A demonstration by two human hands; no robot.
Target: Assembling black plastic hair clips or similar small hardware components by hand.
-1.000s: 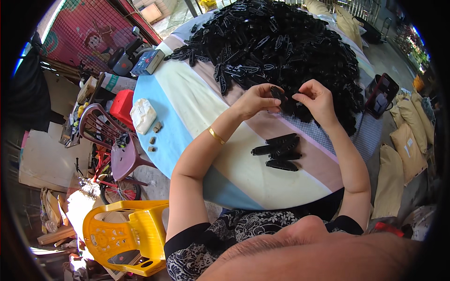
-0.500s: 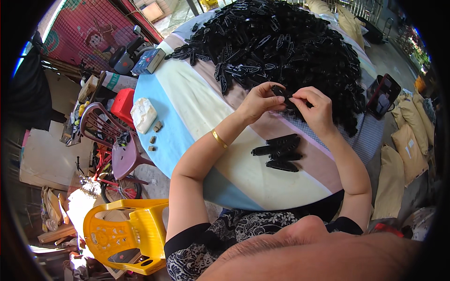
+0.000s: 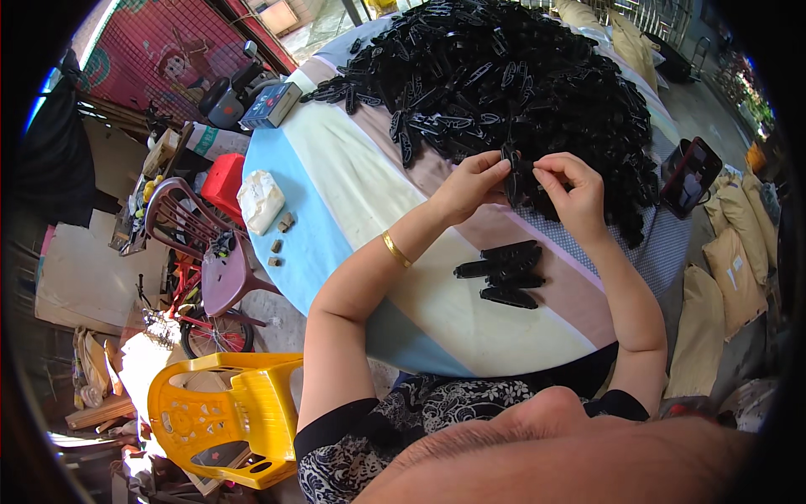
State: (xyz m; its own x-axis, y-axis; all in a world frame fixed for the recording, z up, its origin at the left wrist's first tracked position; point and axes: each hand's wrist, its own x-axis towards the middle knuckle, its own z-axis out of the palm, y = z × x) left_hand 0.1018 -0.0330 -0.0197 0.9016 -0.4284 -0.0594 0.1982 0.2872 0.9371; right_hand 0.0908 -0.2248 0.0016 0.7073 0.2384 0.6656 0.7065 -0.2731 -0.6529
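My left hand is closed on a long black plastic clip, pinched between thumb and fingers and held almost upright. Just right of it is my right hand, thumb and fingertips pressed together. Whatever sits in that pinch is too small to make out. Beyond both hands rises a big heap of similar black clips. Nearer to me, below the hands, a small group of black clips lies side by side on the striped tablecloth.
A phone leans at the table's right edge. On the left lie a white bag, small brown blocks and a blue box. A yellow chair and a purple chair stand left; tan sacks lie right.
The clip in my left hand has turned more upright. My right hand has drawn slightly away to the right, leaving a gap between the hands.
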